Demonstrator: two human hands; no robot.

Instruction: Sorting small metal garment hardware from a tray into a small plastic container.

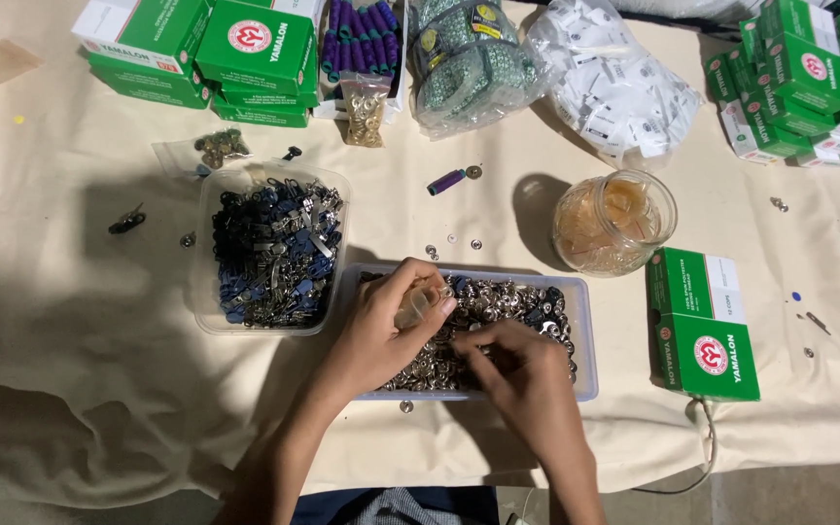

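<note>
A clear rectangular plastic tray [583,335] heaped with small silver metal snap buttons [498,311] lies near the front edge of the cloth-covered bench [70,321], and both hands work inside it. Just to its left, touching or nearly so, stands a clear square plastic tub [208,292] full of dark blue and silver zipper sliders [274,253]. To the right a green and white cardboard box [702,326] lies close by, and behind it a round clear glass jar [614,222] of pale tape-like rolls. Bare cloth lies open at the far left and along the front edge; the back of the bench is crowded with green boxes and bags.

The left hand [386,331] comes in from below, fingers curled around a small clear plastic bag [418,306] held at the tray's back left, gripping it between thumb and fingers. The right hand [517,365] lies palm down over the buttons, fingertips bunched and pinched together at the heap; whether they hold a button cannot be told, since the fingers hide it. The hands cover much of the tray's middle and front wall. Loose buttons [454,241] dot the cloth behind the tray.
</note>
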